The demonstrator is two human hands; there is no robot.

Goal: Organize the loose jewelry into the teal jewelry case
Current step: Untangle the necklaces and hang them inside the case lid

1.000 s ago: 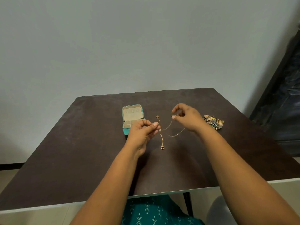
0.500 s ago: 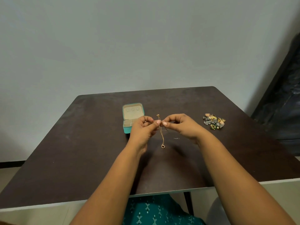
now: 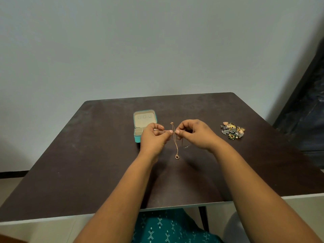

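Bare forearms; teal garment (image 3: 168,230) (pale arrow-like print) at the lap.

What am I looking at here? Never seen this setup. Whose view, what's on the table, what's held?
There is no robot: a person wears a wide-angle camera on the head, looking down at their own two bare hands. That is the only view. The left hand and right hand meet above a dark table, both pinching a thin gold chain, which hangs down to a small ring pendant. Behind the left hand sits an open teal jewelry case with a beige lining. To the right lies a pile of loose jewelry, not yet sorted. A plain wall stands behind.
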